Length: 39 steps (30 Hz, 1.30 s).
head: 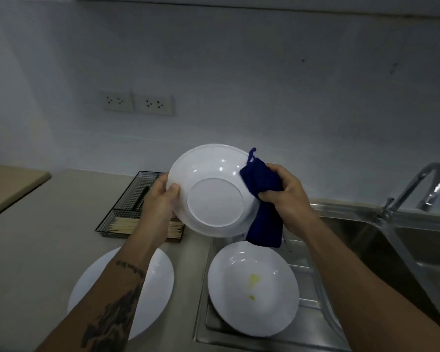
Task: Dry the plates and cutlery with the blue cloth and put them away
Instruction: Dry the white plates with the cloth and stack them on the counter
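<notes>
The raised plate (215,191) looks rigid, glossy, likely wet — slippery and breakable; left hand (160,196) grips its rim, right hand (282,191) clutches the soft blue cloth (262,196) against the opposite edge.

The left forearm (117,295) covers the middle of the plate on the counter (158,280), and the held plate (214,191) hides part of the wire cutlery basket (127,204). The dark pieces in this basket are too dim to identify. The sink (417,250) is cut off by the right edge.
</notes>
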{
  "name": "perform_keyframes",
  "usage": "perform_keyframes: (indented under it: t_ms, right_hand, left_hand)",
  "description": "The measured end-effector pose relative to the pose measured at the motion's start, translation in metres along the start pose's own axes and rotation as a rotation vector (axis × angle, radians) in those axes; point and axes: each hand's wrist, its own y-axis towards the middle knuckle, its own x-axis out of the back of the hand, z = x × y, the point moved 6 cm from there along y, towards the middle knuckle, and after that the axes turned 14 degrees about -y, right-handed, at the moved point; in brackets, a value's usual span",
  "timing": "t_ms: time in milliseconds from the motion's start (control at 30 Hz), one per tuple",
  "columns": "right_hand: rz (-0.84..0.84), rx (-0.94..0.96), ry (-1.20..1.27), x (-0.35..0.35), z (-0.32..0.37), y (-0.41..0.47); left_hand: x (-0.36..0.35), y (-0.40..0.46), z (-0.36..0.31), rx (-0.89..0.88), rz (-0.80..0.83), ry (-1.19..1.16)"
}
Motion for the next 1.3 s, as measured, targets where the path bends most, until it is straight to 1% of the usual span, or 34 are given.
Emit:
perform_keyframes:
  t_ms: [100, 200, 300, 400, 500, 567, 633, 667, 733, 867, 967, 1067, 1200, 1300]
  right_hand:
    - [0.051, 0.102, -0.081, -0.025, 0.010, 0.002]
    - [0.117, 0.247, -0.187, -0.049, 0.013, -0.003]
    - [0.167, 0.350, -0.304, -0.068, 0.010, -0.010]
    - [0.230, 0.398, -0.417, -0.079, 0.001, -0.015]
    - [0.379, 0.301, -0.440, -0.080, -0.009, -0.018]
    - [0.456, 0.205, -0.392, -0.080, -0.013, -0.018]
    - [0.492, 0.113, -0.352, -0.085, -0.016, -0.017]
    - [0.493, 0.089, -0.350, -0.089, -0.017, -0.016]
    - [0.459, 0.077, -0.368, -0.100, -0.018, -0.014]
    - [0.386, 0.040, -0.392, -0.130, -0.022, -0.010]
    - [0.370, 0.016, -0.382, -0.155, -0.022, -0.012]
    - [0.391, -0.006, -0.337, -0.184, -0.021, -0.019]
    - [0.390, -0.057, -0.312, -0.212, -0.028, -0.028]
    - [0.407, -0.128, -0.239, -0.223, -0.037, -0.033]
  left_hand:
    - [0.016, -0.009, 0.001, 0.130, -0.050, -0.016]
    - [0.032, -0.016, 0.002, 0.265, -0.130, -0.185]
    - [0.048, -0.018, 0.002, 0.346, -0.193, -0.362]
    - [0.056, -0.022, 0.001, 0.341, -0.232, -0.452]
    - [0.062, -0.026, 0.003, 0.288, -0.243, -0.511]
    - [0.073, -0.027, 0.006, 0.256, -0.233, -0.429]
    - [0.080, -0.028, 0.008, 0.207, -0.240, -0.295]
    - [0.084, -0.030, 0.007, 0.171, -0.271, -0.241]
    - [0.089, -0.038, 0.001, 0.080, -0.317, -0.136]
    - [0.111, -0.051, -0.002, -0.058, -0.323, 0.057]
    - [0.143, -0.071, -0.002, -0.113, -0.421, 0.136]
    - [0.176, -0.091, 0.007, -0.131, -0.542, 0.193]
    - [0.219, -0.107, 0.027, -0.093, -0.694, 0.279]
    - [0.240, -0.115, 0.038, -0.085, -0.740, 0.364]
